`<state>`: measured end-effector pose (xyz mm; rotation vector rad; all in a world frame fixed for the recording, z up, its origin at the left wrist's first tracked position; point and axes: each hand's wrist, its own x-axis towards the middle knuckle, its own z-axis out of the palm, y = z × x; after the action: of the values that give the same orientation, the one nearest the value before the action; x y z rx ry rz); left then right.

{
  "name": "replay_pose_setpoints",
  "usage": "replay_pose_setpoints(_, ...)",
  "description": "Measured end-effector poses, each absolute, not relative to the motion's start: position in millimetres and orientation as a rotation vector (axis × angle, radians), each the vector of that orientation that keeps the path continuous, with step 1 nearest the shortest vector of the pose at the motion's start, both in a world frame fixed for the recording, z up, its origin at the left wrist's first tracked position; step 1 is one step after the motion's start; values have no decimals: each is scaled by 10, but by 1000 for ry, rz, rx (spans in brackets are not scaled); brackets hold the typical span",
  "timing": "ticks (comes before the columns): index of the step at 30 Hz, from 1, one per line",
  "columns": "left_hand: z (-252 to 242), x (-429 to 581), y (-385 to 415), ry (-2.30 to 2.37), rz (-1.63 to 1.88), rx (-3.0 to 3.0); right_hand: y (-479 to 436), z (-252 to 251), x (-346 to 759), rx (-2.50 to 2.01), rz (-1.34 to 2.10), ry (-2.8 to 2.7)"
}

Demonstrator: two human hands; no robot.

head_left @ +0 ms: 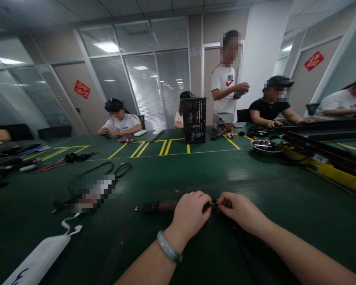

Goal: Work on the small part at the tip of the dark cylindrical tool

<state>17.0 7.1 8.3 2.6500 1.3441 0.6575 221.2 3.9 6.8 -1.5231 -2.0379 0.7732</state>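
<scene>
A dark cylindrical tool with a metal tip, resembling an electric screwdriver [158,207], lies on the green table, tip pointing left. My left hand [192,208], with a pale green bangle [168,247] at its wrist, covers the tool's right part. Its thumb and fingers are closed in a pinch. Close beside it, my right hand [239,208] is also closed, thumb against forefinger. A small dark piece with a light glint shows between the two sets of fingertips; I cannot make out what it is. A dark cord [240,241] runs down the table below my right hand.
A white pouch [37,261] with a strap and a blurred badge [91,196] lie left. Cables [123,170] lie beyond. A black computer case [194,120], a metal bowl [266,146] and a yellow tray of parts [335,174] stand farther off. Several people work around the table.
</scene>
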Motion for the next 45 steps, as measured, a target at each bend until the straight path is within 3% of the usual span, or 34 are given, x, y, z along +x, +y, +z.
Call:
replay_pose_setpoints(11,68,171,95,1298,622,2682,-18,105,2126,-1494,680,-2114)
replay_pose_setpoints(20,78,212,83,1325,566,2699,27,46,2183,-1622,814,-1993)
replay_pose_setpoints(45,110,172,73,1358,545,2671,71,-63,2153,-1433,908,-1968)
